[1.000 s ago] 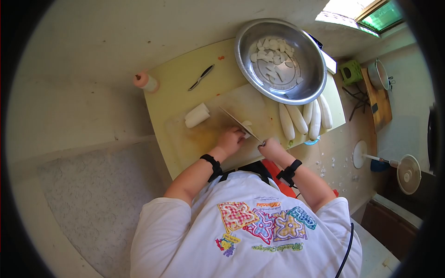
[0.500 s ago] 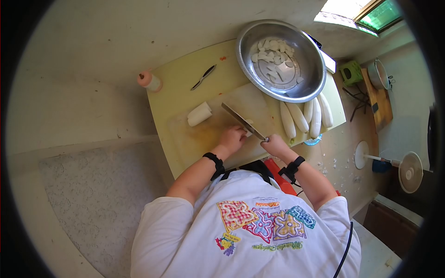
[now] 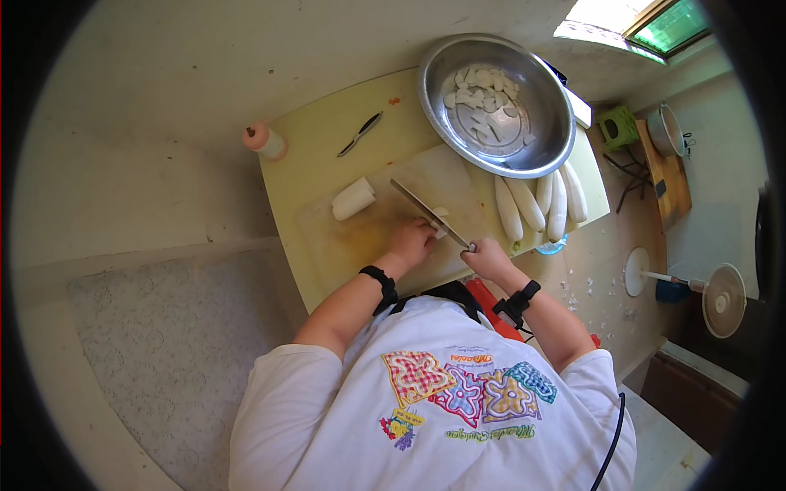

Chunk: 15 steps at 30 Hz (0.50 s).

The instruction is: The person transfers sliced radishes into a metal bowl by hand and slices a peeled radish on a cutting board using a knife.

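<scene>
My right hand (image 3: 489,259) is closed round the handle of a kitchen knife (image 3: 419,201), its broad blade slanting up and left over the chopping board (image 3: 401,176). Beside the blade, my left hand (image 3: 414,240) has its fingers bent against a small white radish piece, mostly hidden by the fingers and knife. A thin white slice (image 3: 441,212) lies just past the blade. Cut lengths of white radish (image 3: 354,200) rest on the board's left part. Several long, peeled white radishes (image 3: 526,206) lie to the right of the board.
A large steel basin (image 3: 540,123) holding white slices stands at the table's far right. A peeler (image 3: 360,134) and a pink-topped bottle (image 3: 266,141) are at the far left. A wall borders the table's far side. Right of the table stands a fan (image 3: 724,300).
The knife stays nearly in place, while a white slice now shows more clearly beyond its blade. Both hands have barely shifted.
</scene>
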{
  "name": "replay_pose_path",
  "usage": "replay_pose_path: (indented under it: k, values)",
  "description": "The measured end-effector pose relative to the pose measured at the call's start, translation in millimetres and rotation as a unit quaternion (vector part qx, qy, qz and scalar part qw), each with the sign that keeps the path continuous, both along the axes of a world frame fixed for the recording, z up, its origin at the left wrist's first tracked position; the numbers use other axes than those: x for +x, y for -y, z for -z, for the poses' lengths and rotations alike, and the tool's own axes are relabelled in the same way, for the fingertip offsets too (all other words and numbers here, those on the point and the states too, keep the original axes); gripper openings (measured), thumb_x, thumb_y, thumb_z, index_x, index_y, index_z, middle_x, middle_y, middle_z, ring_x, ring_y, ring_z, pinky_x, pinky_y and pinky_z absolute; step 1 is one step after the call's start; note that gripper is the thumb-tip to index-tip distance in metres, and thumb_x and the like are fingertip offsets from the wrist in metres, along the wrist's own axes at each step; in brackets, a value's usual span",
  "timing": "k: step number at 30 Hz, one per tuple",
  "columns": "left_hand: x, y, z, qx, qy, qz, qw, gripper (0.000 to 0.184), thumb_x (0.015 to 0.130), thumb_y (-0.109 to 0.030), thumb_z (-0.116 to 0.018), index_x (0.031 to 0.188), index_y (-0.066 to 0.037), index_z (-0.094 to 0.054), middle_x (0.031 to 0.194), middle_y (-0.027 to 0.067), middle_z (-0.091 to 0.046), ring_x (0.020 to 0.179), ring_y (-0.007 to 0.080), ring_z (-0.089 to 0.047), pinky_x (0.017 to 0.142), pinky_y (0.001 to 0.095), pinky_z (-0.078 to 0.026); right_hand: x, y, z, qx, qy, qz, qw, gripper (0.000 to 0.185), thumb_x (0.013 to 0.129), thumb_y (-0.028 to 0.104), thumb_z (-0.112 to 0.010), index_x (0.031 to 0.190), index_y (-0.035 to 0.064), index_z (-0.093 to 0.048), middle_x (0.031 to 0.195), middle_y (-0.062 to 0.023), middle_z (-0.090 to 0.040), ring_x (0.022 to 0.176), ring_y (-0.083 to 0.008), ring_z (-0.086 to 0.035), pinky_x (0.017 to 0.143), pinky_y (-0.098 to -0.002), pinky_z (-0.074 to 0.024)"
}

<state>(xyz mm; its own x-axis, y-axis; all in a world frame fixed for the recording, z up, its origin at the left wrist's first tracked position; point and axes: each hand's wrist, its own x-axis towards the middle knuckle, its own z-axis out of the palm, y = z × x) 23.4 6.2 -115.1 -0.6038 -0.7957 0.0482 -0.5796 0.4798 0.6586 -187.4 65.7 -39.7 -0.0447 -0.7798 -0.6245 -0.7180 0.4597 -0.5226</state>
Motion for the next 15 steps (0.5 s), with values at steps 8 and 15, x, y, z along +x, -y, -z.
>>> replay_pose_path:
  k: [8,15]
  values:
    - [1.2,1.4,-1.1,-0.008,0.021,0.009,1.000,0.014,0.076,-0.017,-0.070,0.088,-0.011,-0.074,0.095,0.0097,-0.068,0.092,0.0309,-0.064,0.082,0.0422,-0.053,1.1,-1.4,-4.9,-0.002,-0.003,-0.005,1.000,0.034,0.079,0.029,-0.062,0.083,-0.0039,-0.068,0.074,-0.0271,-0.065,0.072,-0.0408,-0.067,0.070,-0.0453,-0.0537]
    - [0.1,0.6,4.5,0.003,0.026,0.003,1.000,0.013,0.077,-0.019,-0.067,0.085,-0.012,-0.074,0.096,0.0079,-0.068,0.094,0.0288,-0.063,0.083,0.0437,-0.051,2.3,-4.1,-13.1,-0.002,0.006,0.002,1.000,0.033,0.080,0.027,-0.062,0.086,-0.0046,-0.068,0.073,-0.0267,-0.066,0.071,-0.0387,-0.068,0.069,-0.0437,-0.0549]
